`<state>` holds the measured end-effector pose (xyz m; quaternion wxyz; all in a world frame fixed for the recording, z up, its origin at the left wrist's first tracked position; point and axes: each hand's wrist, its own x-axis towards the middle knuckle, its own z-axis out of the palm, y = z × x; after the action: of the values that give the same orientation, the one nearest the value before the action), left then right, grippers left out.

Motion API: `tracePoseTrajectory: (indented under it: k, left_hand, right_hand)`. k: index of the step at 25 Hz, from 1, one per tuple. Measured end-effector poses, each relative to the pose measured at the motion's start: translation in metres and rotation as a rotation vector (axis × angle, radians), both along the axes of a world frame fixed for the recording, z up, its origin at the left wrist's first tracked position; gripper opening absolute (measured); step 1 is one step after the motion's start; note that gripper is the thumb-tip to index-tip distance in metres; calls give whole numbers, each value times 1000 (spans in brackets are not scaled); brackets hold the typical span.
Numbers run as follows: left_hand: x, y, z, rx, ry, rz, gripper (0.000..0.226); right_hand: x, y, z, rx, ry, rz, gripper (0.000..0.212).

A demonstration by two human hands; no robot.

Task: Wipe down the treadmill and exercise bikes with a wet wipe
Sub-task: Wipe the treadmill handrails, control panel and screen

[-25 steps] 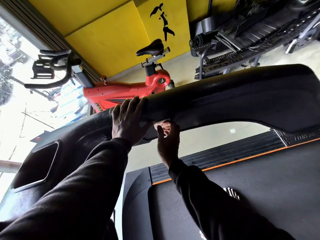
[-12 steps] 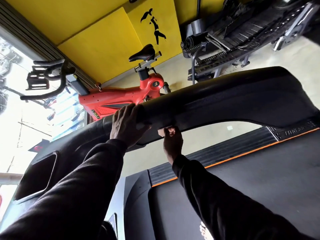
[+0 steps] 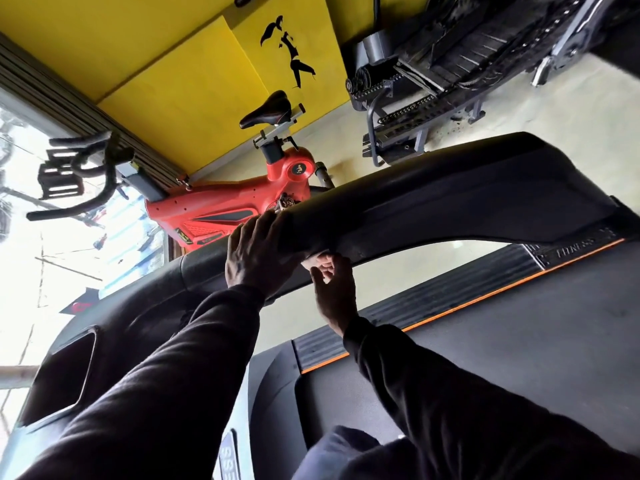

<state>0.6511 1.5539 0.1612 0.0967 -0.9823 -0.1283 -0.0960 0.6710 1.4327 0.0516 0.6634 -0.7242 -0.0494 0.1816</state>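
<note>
The treadmill's black side handrail runs across the middle of the view, above the dark belt with its orange-edged side strip. My left hand grips the rail from above, fingers curled over its top. My right hand reaches up under the rail and pinches a white wet wipe against the underside; only a small bit of the wipe shows. A red exercise bike with a black saddle stands behind the rail.
The treadmill console sits at lower left by a bright window. Black handlebars of the bike jut out at left. A dark stair-type machine stands at upper right against the yellow wall.
My right hand with the wipe has shifted slightly along the rail's underside. The left hand keeps its hold. The view has tilted a little.
</note>
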Motion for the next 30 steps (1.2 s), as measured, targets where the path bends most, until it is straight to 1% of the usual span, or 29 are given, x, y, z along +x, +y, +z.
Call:
tracePoseTrajectory:
  k: [1,4,5,7,8,9,12,13,16,17,18,20,21,23,24,26,28,30]
  left_hand:
    - [0,-1,-1,-1,12,20,74]
    - [0,0,0,2,23,40,79]
    - [1,-1,0,-4,23,44,81]
    - [2,-3,1,-16,20,50,82]
    - [2,-4,1,-15,17,48,81]
    - [2,-5,2,-10,9,40,80]
    - [2,-8,4,-10,-16,19,78]
    - [1,-9,5,-14,-19,20,77]
    - [-1,-9,7,-24,-38,14,76]
    - [-1,-10,6,-25,-46,10,76]
    - [-1,-10,6,-27,-50,8,77]
    - [-1,-9,4,-49,-54,12,78]
    - [1,-9,4,-66,-56,17,78]
    - [10,-12,5,-108,-49,-3,74]
    - [18,-16,5,-128,-38,-51,71]
    - [36,-30,3,-149,-16,-180,65]
    - [52,-44,-1,-128,14,-197,65]
    - [56,-49,-7,-43,7,-159,65]
  right_hand:
    - [4,-1,-6,-11,9,18,21]
    - [19,-5,-13,-37,209,-22,27]
    - [21,-8,-13,-34,215,-44,30]
    - [19,-14,-12,4,162,-47,32]
    - [17,-16,-13,-8,125,-39,32]
    - [20,-17,-15,-28,129,-45,32]
    - [32,-15,-12,-63,300,-87,35]
    - [29,-14,-5,-48,257,-101,34]
    - [12,-15,13,8,-23,-74,32]
    - [11,-16,12,13,-69,-61,31]
    - [14,-17,9,14,-64,-56,29]
    - [24,-20,11,18,33,-107,26]
    - [26,-21,13,27,39,-137,27]
    - [22,-23,17,67,-44,-162,31]
    - [20,-22,17,72,-69,-149,33]
    - [24,-23,11,55,-13,-114,32]
    - [31,-29,11,35,121,-108,27]
    - [32,-33,11,38,86,-155,29]
